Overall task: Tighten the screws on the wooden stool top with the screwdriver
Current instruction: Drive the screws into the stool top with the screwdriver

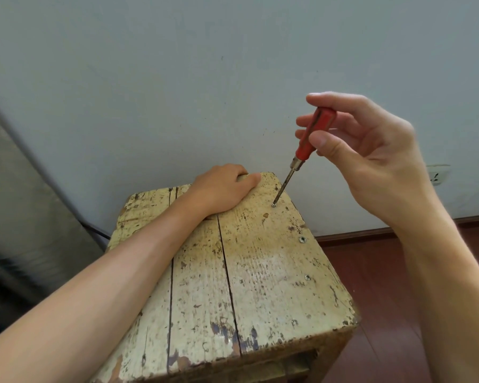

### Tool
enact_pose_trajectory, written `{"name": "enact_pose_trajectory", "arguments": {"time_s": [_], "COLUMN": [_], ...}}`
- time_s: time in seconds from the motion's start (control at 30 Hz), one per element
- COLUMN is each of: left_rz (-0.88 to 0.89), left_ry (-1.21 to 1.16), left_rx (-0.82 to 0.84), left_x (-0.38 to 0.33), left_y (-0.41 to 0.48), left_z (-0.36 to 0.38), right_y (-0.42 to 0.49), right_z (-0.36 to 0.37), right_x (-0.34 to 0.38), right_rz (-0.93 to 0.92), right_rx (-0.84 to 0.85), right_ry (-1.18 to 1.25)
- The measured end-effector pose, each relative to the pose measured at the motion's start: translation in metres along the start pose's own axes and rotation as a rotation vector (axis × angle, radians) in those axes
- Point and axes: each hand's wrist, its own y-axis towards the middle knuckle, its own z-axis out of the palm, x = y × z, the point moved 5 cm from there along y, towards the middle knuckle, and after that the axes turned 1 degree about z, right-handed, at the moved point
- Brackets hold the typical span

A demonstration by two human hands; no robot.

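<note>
A worn wooden stool top of pale, chipped planks fills the lower middle. My right hand grips the red handle of a screwdriver with its fingertips. The shaft slants down and its tip sits in a screw near the far right corner. Two more screws lie along the right edge, one farther and one nearer. My left hand lies palm-down on the far edge of the top, fingers curled over the rim, forearm stretched across the planks.
A grey-white wall stands right behind the stool. A wall socket sits at the right. A dark wooden baseboard meets the reddish floor on the right. A grey metallic surface and a dark cable are at the left.
</note>
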Motion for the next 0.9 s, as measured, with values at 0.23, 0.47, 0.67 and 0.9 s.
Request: {"name": "enact_pose_trajectory", "arguments": {"time_s": [0.23,0.47,0.67,0.9], "left_rz": [-0.003,0.0,-0.001,0.003], "left_ry": [-0.001,-0.008,-0.013,-0.02], "left_rx": [-0.001,-0.007,-0.005,-0.009], "left_x": [0.001,0.001,0.002,0.002], "left_y": [0.0,0.001,0.001,0.001], "left_z": [0.0,0.0,0.001,0.001], "right_y": [0.002,0.001,0.001,0.0], "right_z": [0.003,0.01,0.004,-0.002], "right_x": [0.0,-0.001,-0.005,-0.006], "right_rz": [0.007,0.001,0.006,0.016], "right_rx": [-0.072,-0.183,-0.06,0.005], "right_ry": [-0.026,-0.115,-0.017,0.065]}}
